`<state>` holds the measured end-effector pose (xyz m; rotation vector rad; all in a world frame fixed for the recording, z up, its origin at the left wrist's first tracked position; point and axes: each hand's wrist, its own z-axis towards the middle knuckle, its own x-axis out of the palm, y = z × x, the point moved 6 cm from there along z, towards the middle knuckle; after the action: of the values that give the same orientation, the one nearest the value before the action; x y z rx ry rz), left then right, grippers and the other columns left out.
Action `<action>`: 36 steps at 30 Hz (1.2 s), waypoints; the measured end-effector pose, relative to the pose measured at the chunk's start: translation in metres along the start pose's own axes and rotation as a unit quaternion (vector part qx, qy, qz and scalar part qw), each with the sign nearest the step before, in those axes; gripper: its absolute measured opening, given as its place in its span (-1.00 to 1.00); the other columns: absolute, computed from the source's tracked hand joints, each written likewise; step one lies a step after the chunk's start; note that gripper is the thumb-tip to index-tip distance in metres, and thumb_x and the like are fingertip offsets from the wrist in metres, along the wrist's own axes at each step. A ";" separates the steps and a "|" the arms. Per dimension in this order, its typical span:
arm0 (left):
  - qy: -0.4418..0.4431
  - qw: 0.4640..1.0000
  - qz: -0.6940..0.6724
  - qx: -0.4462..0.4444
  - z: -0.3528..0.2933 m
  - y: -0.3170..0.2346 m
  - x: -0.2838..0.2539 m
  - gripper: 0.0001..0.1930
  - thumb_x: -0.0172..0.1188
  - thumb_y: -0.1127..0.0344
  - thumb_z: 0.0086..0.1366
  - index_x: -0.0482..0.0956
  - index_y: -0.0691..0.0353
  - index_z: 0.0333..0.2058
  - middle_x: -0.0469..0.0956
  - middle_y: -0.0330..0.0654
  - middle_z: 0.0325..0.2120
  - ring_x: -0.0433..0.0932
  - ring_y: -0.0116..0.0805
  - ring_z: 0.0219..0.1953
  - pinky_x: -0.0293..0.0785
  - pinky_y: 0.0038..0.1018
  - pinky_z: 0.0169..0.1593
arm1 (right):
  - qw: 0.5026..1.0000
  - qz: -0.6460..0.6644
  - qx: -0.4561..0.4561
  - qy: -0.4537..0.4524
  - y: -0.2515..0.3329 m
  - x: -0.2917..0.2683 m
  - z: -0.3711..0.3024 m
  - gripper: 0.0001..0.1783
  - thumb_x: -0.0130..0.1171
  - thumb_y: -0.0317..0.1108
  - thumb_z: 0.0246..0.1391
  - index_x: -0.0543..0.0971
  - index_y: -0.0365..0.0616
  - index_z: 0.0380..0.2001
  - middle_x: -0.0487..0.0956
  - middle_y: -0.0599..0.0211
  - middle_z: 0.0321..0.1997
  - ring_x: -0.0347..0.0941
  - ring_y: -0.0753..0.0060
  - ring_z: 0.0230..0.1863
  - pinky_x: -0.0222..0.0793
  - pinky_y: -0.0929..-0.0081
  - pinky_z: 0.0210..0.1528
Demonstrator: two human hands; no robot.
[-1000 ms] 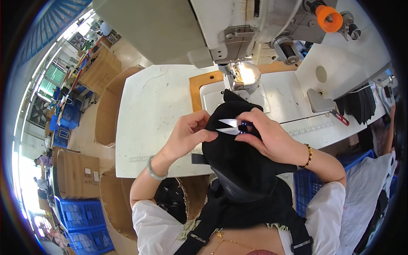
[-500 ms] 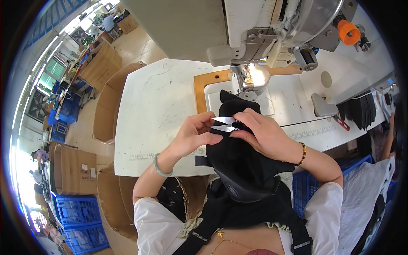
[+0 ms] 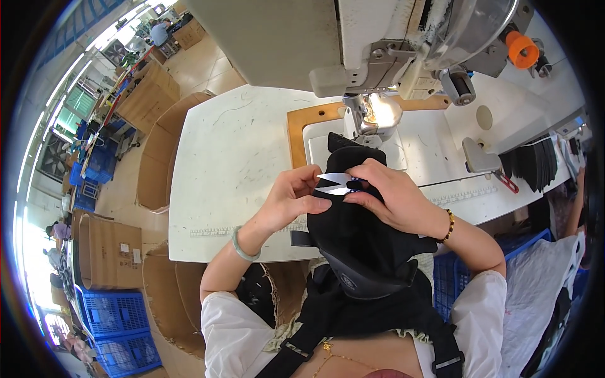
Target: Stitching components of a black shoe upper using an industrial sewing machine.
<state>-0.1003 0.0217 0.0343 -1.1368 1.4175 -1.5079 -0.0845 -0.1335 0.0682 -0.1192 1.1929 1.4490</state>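
A black fabric piece (image 3: 353, 227), sewn like a small bag with a smooth curved panel, lies over the table's front edge and my lap. My right hand (image 3: 391, 192) grips a pair of thread snips (image 3: 334, 184), whose bright blades stand apart and point left. With thumb and fingers bent round its edge, my left hand (image 3: 296, 192) pinches the black piece right by the blade tips. Any thread between them is too fine to make out. The sewing machine's lit needle area (image 3: 372, 116) is just beyond the fabric's far end.
The white sewing table (image 3: 227, 151) carries a ruler strip along its front. Red-handled scissors (image 3: 507, 181) and stacked black pieces (image 3: 534, 165) lie at the right. Cardboard boxes (image 3: 161, 151) and blue crates (image 3: 116, 315) stand left. Another person (image 3: 159, 33) sits far off.
Both hands and the snips keep nearly the same place, with only a very slight shift. The blades remain apart.
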 end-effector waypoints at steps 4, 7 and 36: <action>0.010 1.000 -0.015 0.014 0.002 -0.003 0.005 -0.80 0.21 0.45 -0.04 0.36 0.29 -0.45 0.39 -0.35 -0.56 0.30 -0.71 -0.52 0.20 -0.74 -0.47 | 1.000 -0.009 -0.005 0.007 0.002 0.001 0.001 -0.68 0.12 -0.26 -0.01 0.33 -0.15 -0.22 0.35 0.23 -0.40 0.37 0.12 -0.42 0.28 0.32 -0.43; 0.016 1.000 -0.013 0.011 0.001 -0.003 0.004 -0.80 0.21 0.44 -0.04 0.37 0.29 -0.45 0.41 -0.34 -0.55 0.30 -0.71 -0.52 0.20 -0.74 -0.47 | 1.000 -0.004 -0.011 0.004 0.003 0.001 0.001 -0.69 0.12 -0.28 -0.01 0.33 -0.15 -0.22 0.35 0.23 -0.41 0.37 0.13 -0.42 0.28 0.33 -0.44; -0.063 0.997 0.028 0.018 -0.011 -0.007 -0.008 -0.78 0.24 0.42 -0.06 0.32 0.22 -0.52 0.27 -0.43 -0.64 0.23 -0.74 -0.58 0.14 -0.73 -0.53 | 0.993 0.075 -0.032 -0.080 0.002 -0.005 0.005 -0.73 0.09 -0.36 0.02 0.37 -0.18 -0.19 0.38 0.26 -0.47 0.36 0.25 -0.46 0.25 0.41 -0.41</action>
<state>-0.1075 0.0329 0.0408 -1.1390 1.3213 -1.3931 -0.0820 -0.1327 0.0752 0.0437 1.0433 1.5967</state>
